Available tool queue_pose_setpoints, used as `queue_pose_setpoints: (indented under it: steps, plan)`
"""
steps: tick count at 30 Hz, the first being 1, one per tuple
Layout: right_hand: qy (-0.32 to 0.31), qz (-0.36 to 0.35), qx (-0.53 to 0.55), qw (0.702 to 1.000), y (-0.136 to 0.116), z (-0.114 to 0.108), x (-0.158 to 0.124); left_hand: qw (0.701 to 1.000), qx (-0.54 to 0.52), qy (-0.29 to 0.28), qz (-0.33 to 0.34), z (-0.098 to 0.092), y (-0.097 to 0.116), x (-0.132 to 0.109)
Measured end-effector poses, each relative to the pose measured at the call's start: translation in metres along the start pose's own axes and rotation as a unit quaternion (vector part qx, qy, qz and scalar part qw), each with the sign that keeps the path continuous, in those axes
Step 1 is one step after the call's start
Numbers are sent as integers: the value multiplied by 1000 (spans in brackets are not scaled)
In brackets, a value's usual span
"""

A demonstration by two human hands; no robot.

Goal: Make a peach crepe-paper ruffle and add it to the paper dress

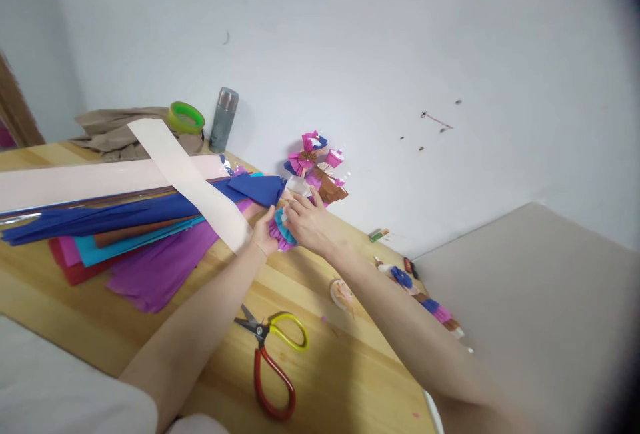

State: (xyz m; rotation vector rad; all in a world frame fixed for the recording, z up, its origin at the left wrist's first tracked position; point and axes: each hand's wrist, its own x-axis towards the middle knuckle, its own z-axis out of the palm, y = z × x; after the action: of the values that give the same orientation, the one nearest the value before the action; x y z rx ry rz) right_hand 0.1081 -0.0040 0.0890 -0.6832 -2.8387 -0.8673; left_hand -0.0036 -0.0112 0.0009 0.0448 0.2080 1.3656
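Beyond the scissors with one yellow and one red handle (261,331), you have a small round rosette of pleated turquoise and purple paper (285,233) between your hands. Your left hand (264,233) is closed on its left edge; your right hand (311,222) bends its fingers over the middle, but whether they pinch it I cannot tell. Expect it to be feather-light, soft and easily crushed, so hold it near the centre and spare the pleats. The pale wooden table (215,361) runs under the scissors, with a fan of loose purple paper strips (160,274) to their left. Farther beyond the scissors, a plain white wall (350,41) rises behind colourful pleated paper flowers (306,159).
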Motion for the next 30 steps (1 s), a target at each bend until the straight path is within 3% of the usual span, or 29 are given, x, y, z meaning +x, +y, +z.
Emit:
queue_pose_setpoints:
  steps: [18, 21, 24, 27, 30]
  plan:
    - [29, 70, -11, 997, -8, 0, -20, 999, -14, -5, 43, -9, -6, 12]
    - [79, 34, 4, 996, -6, 0, -27, 999, -20, -2, 47, -10, -5, 13]
    - [180, 2, 24, 983, -3, 1, -43, 999, -23, -4, 46, -11, -1, 13]
    - [261, 56, 68, 961, -2, 6, -61, 999, -23, 0, 39, -11, 3, 13]
    - [278, 116, 99, 948, -9, 16, -73, 999, -23, 10, 36, -10, 5, 14]
